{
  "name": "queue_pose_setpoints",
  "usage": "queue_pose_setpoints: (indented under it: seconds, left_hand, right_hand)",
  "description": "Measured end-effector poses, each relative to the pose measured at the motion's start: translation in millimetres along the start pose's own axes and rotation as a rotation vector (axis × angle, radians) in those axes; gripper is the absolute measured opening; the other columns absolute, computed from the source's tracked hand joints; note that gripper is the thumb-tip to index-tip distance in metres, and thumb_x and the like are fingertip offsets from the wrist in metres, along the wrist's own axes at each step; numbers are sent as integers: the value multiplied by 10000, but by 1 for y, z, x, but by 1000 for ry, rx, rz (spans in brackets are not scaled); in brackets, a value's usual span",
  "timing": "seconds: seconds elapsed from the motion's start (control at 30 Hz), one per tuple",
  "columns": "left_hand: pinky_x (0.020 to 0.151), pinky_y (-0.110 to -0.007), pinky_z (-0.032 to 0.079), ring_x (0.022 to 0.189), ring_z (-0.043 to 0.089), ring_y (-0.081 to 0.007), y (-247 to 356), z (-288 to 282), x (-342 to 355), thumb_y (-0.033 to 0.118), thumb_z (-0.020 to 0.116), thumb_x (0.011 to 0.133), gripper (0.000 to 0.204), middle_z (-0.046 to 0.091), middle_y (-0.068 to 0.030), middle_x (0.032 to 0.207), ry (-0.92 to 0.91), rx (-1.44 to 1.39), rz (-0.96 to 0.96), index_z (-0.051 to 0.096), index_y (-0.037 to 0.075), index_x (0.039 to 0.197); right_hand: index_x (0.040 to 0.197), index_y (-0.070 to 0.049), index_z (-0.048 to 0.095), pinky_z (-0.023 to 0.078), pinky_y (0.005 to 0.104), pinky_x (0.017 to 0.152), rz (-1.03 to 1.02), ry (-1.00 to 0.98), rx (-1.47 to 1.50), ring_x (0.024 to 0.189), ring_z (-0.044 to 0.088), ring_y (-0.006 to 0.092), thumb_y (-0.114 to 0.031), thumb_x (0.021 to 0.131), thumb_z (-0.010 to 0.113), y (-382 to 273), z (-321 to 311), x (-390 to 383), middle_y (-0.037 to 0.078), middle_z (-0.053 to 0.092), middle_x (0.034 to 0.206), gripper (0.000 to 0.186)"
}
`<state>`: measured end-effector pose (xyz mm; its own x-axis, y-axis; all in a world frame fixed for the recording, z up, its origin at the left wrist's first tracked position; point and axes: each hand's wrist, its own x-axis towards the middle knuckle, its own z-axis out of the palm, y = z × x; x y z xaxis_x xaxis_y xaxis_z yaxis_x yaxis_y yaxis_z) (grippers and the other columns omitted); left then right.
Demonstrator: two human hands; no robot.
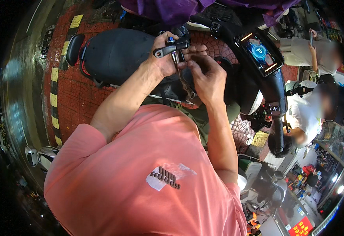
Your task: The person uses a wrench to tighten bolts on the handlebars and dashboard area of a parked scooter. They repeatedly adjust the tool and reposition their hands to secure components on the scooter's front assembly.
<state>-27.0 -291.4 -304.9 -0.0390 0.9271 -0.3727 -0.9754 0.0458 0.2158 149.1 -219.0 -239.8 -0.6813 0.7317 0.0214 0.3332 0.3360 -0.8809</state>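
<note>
My left hand [162, 63] is closed around a black metal bracket [167, 50] whose flat arm ends in a round hole. A shiny silver cylinder [177, 58] sits on the bracket between my hands. My right hand [210, 76] comes in from the right, with thumb and forefinger pinched beside the cylinder's lower end. What the pinch holds, if anything, is too small to make out. Below the hands hangs a dull metal piece [189, 91] with a ringed end, partly in shadow. All this is above a motor scooter, just right of its black seat [118, 55].
A lit display [259, 52] and the black handlebar [279, 104] stand to the right. Purple cloth [168, 10] hangs at the top. One person [297, 50] holds a phone; another in white [303, 112] bends nearby. A yellow-and-black kerb [54, 90] borders red paving at left.
</note>
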Motion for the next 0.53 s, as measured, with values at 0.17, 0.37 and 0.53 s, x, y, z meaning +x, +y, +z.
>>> queue_pose_setpoints:
  seconds: [0.17, 0.37, 0.53]
  left_hand:
    - [1190, -501, 480, 1278, 659, -444, -16, 15, -4, 338, 502, 907, 426, 649, -364, 1377, 184, -63, 97, 655, -17, 1086]
    - [1186, -497, 490, 1257, 676, -437, -23, 12, -6, 308, 495, 920, 398, 634, -390, 1376, 163, -87, 153, 595, -34, 1097]
    - [1149, -412, 528, 1237, 694, -418, -15, 3, -10, 341, 494, 924, 402, 652, -336, 1396, 86, -70, 139, 603, -18, 1067]
  right_hand:
    - [1046, -14, 810, 570, 338, 779, 148, -76, -67, 822, 767, 210, -157, 941, 766, 15, 24, 8, 134, 804, 908, 183]
    - [962, 18, 746, 528, 291, 692, 296, -193, 309, 763, 685, 108, -137, 980, 745, 32, 29, 13, 54, 766, 872, 156]
    - [1029, 35, 680, 568, 286, 731, 307, -102, 539, 781, 719, 150, -53, 1017, 675, 36, 32, 11, 104, 781, 912, 88]
